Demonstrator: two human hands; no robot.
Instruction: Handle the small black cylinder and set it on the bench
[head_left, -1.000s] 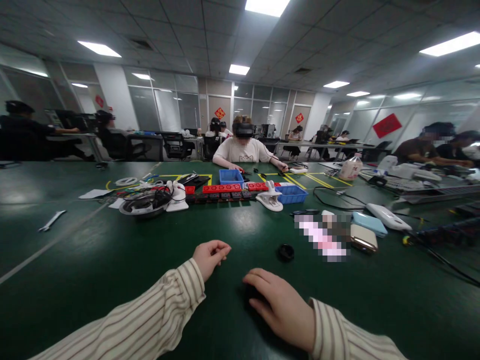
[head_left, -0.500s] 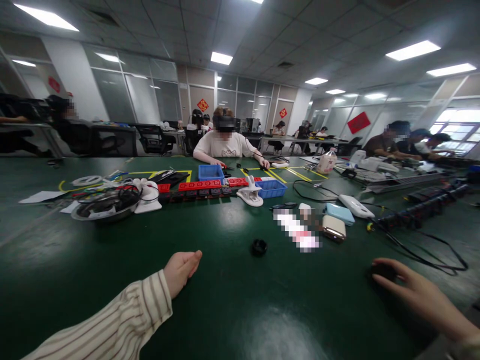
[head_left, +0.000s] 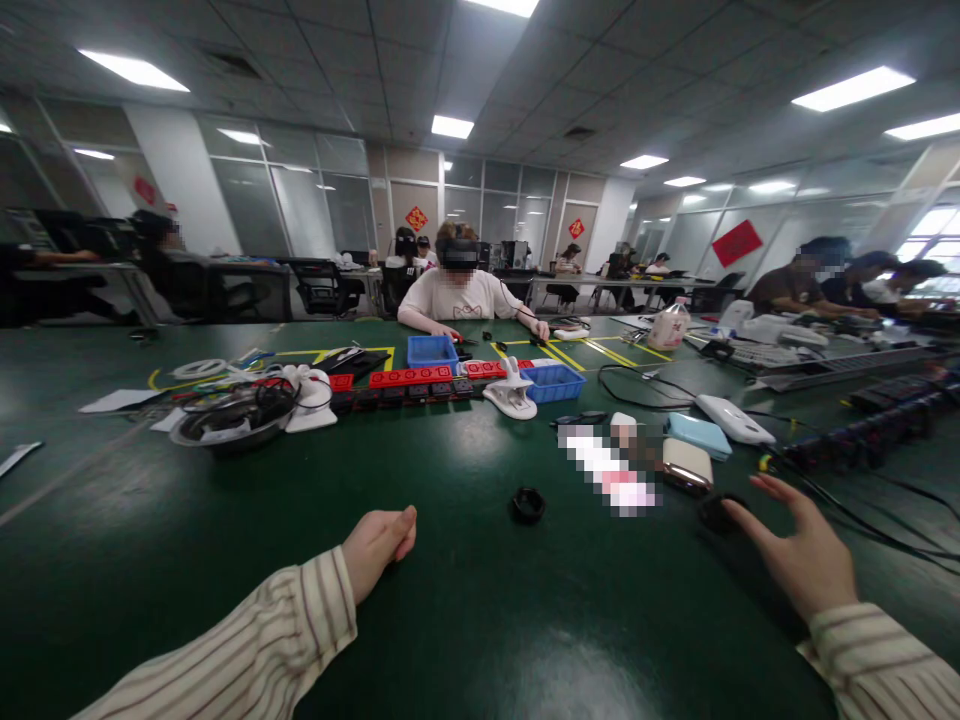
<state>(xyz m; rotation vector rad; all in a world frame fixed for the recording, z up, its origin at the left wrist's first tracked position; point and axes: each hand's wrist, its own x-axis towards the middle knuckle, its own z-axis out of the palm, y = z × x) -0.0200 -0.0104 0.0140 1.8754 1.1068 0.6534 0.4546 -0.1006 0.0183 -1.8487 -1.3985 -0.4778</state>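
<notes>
My left hand [head_left: 381,548] rests low over the green table [head_left: 465,610], fingers curled into a closed fist with the thumb on top; no object shows in it. My right hand [head_left: 799,550] has its thumb and fingers spread apart. Just off its thumb tip lies a dark round piece [head_left: 720,511], somewhat blurred; whether the thumb still touches it I cannot tell. Between the two hands sits a black ring-shaped piece [head_left: 528,505]. A cream-coloured case with a metallic edge [head_left: 688,466] lies beyond the dark piece.
Across the table a person [head_left: 461,290] sits with hands on small items. Red and black power strips [head_left: 409,378], blue trays [head_left: 553,382], a white clip [head_left: 511,397] and a metal bowl [head_left: 225,440] line the middle. Black cables [head_left: 885,520] lie right of my right hand.
My right hand has moved left and away from me, its fingers now wider. The dark piece, earlier between those fingers, now lies near the cream case. My left hand stays closed.
</notes>
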